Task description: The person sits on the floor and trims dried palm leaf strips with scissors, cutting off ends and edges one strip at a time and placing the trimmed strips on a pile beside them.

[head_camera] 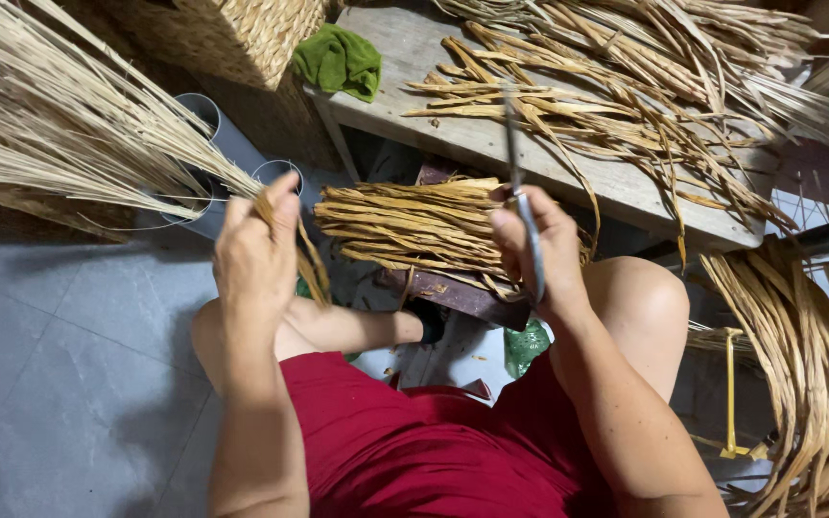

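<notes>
Straw-coloured stalks make up the big bundle that fans out toward ten o'clock, its long axis running from the upper left corner down to the left hand. That hand is closed tight round the gathered end of the bundle, thumb and fingers wrapped, with a few darker strands drooping from it toward five o'clock.

At one o'clock from the hands a grey wooden bench carries loose flat dried leaves, lying mostly crosswise. Below its edge a tied sheaf of the same leaves rests on a dark block, between the two hands. A woven basket stands at eleven o'clock; what it contains cannot be seen. A green cloth lies beside it on the bench corner.

The right hand is clenched round a slim grey-handled blade, which points straight up toward twelve o'clock, its tip over the bench.
</notes>
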